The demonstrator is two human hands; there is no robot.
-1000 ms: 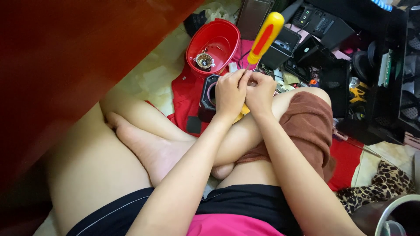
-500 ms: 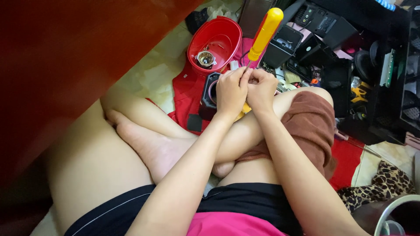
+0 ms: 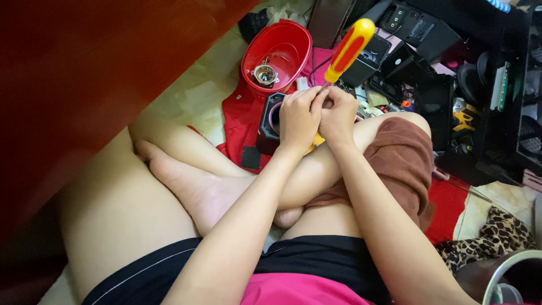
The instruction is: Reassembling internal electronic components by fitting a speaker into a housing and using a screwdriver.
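Note:
I sit cross-legged on the floor. My left hand [image 3: 300, 117] and my right hand [image 3: 339, 114] are pressed together above my shin, both clasped around something small that their fingers hide. A screwdriver [image 3: 349, 49] with a yellow and red handle sticks up and to the right from between the hands, its thin shaft running down into the grip. Just beyond my left hand stands a small black speaker box [image 3: 269, 122] on a red cloth [image 3: 234, 121].
A red plastic bowl [image 3: 280, 44] holding a small round metal part [image 3: 264, 74] lies farther out. Black electronic boxes and parts [image 3: 429, 62] crowd the upper right. A dark red wooden surface [image 3: 84, 73] fills the left. A leopard-print cloth [image 3: 497, 237] lies at lower right.
The screwdriver handle has tilted slightly more to the right; my hands stay clasped in the same place.

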